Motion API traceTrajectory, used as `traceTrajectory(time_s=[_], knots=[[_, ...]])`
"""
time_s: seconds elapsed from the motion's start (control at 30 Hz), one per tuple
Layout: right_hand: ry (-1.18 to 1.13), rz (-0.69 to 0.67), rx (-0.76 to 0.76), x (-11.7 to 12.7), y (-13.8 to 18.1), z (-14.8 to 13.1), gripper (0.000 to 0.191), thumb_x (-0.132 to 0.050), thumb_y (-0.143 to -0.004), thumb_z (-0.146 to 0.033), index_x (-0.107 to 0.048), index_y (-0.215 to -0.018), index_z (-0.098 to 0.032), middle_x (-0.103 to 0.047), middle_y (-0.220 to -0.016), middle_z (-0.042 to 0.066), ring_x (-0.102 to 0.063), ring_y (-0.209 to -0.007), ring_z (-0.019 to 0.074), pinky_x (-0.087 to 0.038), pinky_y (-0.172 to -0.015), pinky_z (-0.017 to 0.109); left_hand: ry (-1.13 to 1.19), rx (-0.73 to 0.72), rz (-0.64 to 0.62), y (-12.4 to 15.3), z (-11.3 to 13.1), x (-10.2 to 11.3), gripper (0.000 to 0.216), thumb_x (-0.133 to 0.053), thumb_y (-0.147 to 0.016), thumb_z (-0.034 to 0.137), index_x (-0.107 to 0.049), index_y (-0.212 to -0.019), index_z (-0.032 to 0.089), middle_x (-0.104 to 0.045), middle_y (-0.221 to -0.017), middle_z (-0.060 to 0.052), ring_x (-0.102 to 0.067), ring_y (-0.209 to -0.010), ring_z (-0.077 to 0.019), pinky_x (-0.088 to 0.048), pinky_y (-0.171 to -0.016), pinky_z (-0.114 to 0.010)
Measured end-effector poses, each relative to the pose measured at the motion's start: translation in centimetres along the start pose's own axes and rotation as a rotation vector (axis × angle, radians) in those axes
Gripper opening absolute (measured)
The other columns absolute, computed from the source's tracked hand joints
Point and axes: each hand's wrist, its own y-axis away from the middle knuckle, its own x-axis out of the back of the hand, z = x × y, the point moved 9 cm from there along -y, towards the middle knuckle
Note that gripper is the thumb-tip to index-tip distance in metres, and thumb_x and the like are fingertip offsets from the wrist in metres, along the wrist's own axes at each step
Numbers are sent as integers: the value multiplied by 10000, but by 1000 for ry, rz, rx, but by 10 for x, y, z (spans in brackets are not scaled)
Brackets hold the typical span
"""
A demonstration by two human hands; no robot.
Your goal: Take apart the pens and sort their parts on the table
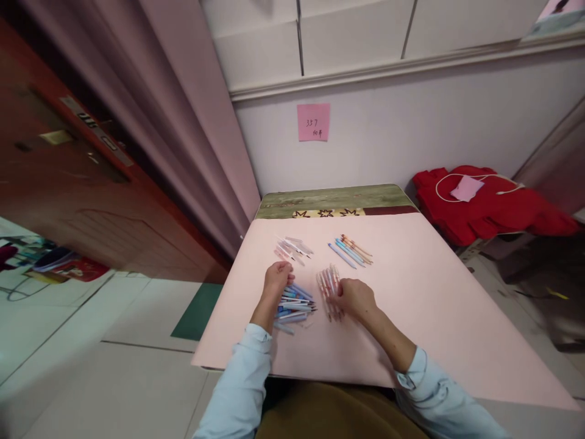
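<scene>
My left hand (277, 278) is above the table with its fingers curled together, between two piles of pens; whatever it may hold is hidden. Just below it lies a heap of blue and white pens (295, 305), partly covered by my wrist. Beyond it is a looser group of pale and clear pens (292, 249). My right hand (357, 297) is closed at the right edge of a row of clear pens with reddish marks (326, 289), its fingertips on the outermost one. Farther back, several blue and tan pens (351, 250) lie side by side.
The table has a pale pink cover (411, 274), with a green wood-patterned strip (338, 198) at its far edge. A pink note (313, 122) is stuck to the wall. Red cloth (493, 204) with a white cable lies at the right; a brown door (91, 158) stands left.
</scene>
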Motion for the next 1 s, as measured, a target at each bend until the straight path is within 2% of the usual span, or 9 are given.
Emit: traceTrajectory(time_s=[0.13, 0.3, 0.4, 0.47, 0.57, 0.67, 0.8, 0.9, 1.0], knots=[[29, 23, 18, 2, 4, -8, 171, -591, -803, -321, -712, -806, -199, -731, -855, 112, -679, -822, 245, -412, -636, 294, 16, -82, -6, 15, 18, -7, 250, -645, -763, 328, -622, -930, 143, -680, -817, -58, -621, -614, -116, -480, -540, -214], [32, 69, -9, 13, 10, -4, 198, -566, -785, -313, -711, -753, -183, -735, -809, 125, -682, -783, 252, -401, -610, 291, 39, -129, -29, 28, 32, -17, 254, -668, -754, 333, -629, -919, 143, -686, -796, -57, -600, -603, -113, -463, -534, -208], [-74, 159, -18, 30, 11, -1, 193, -565, -778, -319, -671, -677, -193, -722, -742, 98, -668, -750, 228, -399, -606, 279, 68, -107, -114, 42, 32, -34, 300, -688, -747, 383, -651, -909, 133, -705, -811, -82, -605, -593, -117, -464, -540, -219], [-281, 159, 34, 36, 10, -7, 202, -564, -781, -329, -621, -645, -191, -700, -682, 72, -651, -690, 197, -410, -596, 262, 151, -63, -251, 55, 33, -53, 348, -701, -748, 415, -670, -943, 127, -723, -875, -111, -646, -666, -139, -495, -602, -238], [-796, -49, 135, 28, 8, -29, 238, -563, -800, -400, -569, -698, -185, -672, -649, 37, -617, -593, 156, -440, -566, 244, 397, -1, -476, 74, 42, -76, 404, -741, -745, 397, -670, -1032, 121, -731, -964, -139, -684, -840, -182, -523, -756, -284], [-1224, -291, 169, 18, 11, -53, 305, -626, -786, -472, -584, -803, -170, -664, -700, 16, -605, -580, 123, -479, -599, 244, 570, 7, -476, 75, 54, -74, 372, -796, -711, 330, -675, -984, 109, -733, -917, -123, -682, -864, -181, -516, -832, -296], [-1451, -583, 176, 2, 16, -78, 405, -642, -812, -533, -647, -949, -151, -605, -674, -14, -543, -529, 86, -438, -546, 217, 586, 14, -364, 68, 58, -56, 343, -826, -682, 305, -676, -919, 107, -731, -867, -98, -666, -760, -144, -515, -784, -271], [-1620, -712, 132, -8, 16, -90, 356, -685, -800, -488, -635, -909, -153, -486, -580, -66, -409, -452, 54, -330, -468, 189, 599, 12, -406, 69, 61, -52, 374, -800, -714, 349, -675, -963, 100, -731, -892, -105, -641, -686, -119, -517, -738, -265], [-1719, -785, 75, -17, 16, -100, 316, -717, -783, -451, -605, -858, -165, -437, -560, -80, -362, -448, 50, -307, -464, 189, 630, -3, -457, 72, 66, -49, 385, -799, -707, 342, -673, -969, 90, -729, -898, -110, -611, -627, -105, -517, -682, -260]])
